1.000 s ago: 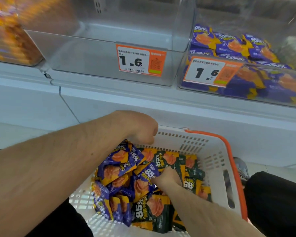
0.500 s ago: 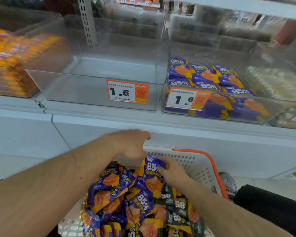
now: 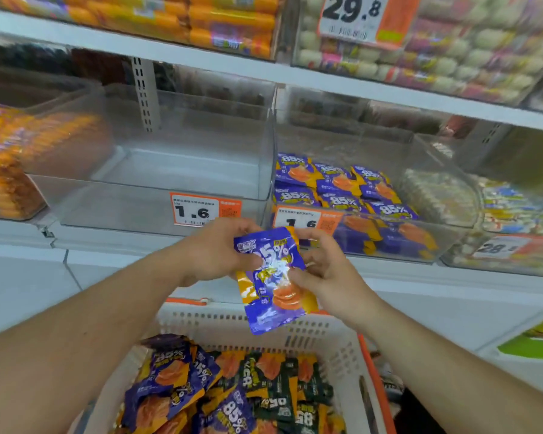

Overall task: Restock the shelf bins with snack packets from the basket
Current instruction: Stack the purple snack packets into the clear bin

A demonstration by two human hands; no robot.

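Observation:
A purple and orange snack packet (image 3: 271,283) marked 85% hangs upright above the basket, held between both hands. My left hand (image 3: 215,253) pinches its upper left edge. My right hand (image 3: 322,270) grips its right side. Below, the white basket (image 3: 232,324) with an orange rim holds several purple packets (image 3: 173,380) and dark green packets (image 3: 282,386). Straight ahead on the shelf, a clear bin (image 3: 445,245) contains several matching purple packets (image 3: 336,189). To its left stands a clear bin (image 3: 107,208) with nothing inside.
Orange price tags reading 1.6 (image 3: 201,211) hang on the two bin fronts. A bin of orange packets (image 3: 10,170) sits at far left, other snack bins (image 3: 499,211) at right. The upper shelf (image 3: 264,70) carries more goods and a 29.8 tag (image 3: 355,17).
Both hands rose out of the basket with one purple packet, now held in front of the bins. The view has tilted upward, showing more shelf.

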